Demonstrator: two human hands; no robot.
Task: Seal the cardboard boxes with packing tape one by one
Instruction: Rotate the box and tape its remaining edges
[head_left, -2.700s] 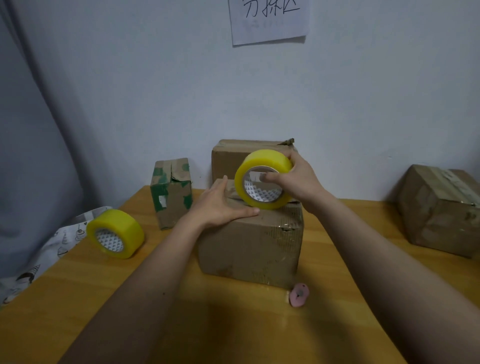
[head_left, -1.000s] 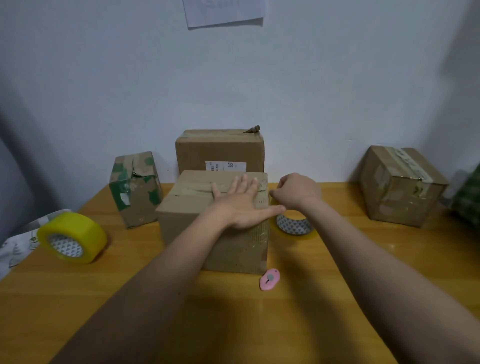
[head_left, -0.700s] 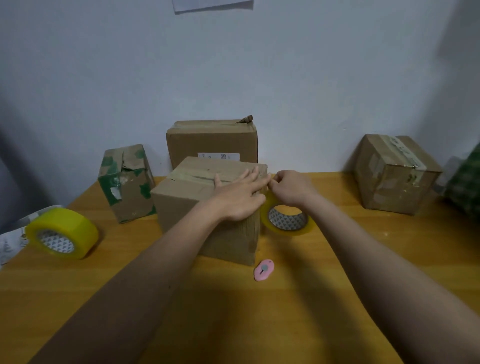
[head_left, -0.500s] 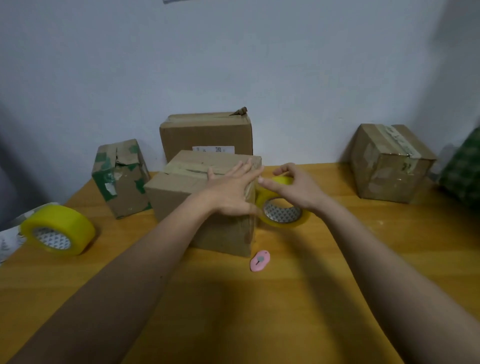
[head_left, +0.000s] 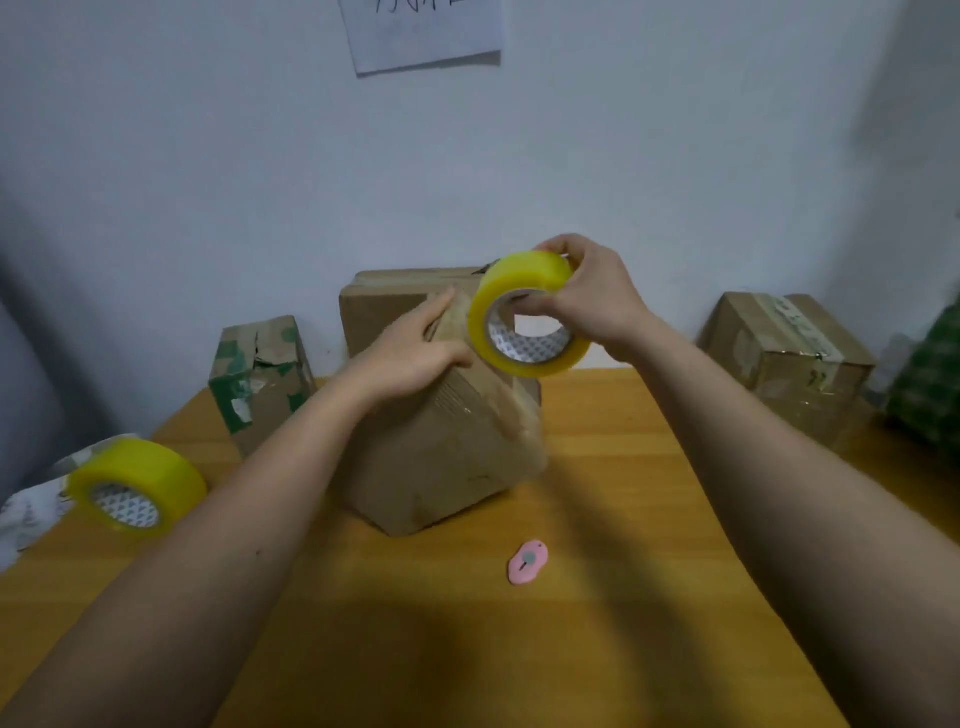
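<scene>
Mid-frame: left hand (head_left: 410, 353) flat on tilted cardboard box (head_left: 447, 441), right hand (head_left: 592, 296) gripping yellow tape roll (head_left: 524, 312) above it.

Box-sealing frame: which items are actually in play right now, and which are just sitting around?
In play:
- tape roll, gripped by the right hand
- centre box, tilted, with the left hand on its top
- pink cutter, likely for the tape

Lying about:
- second tape roll at left
- green-patched box
- rear box
- right box, already taped
- paper on the wall
</scene>
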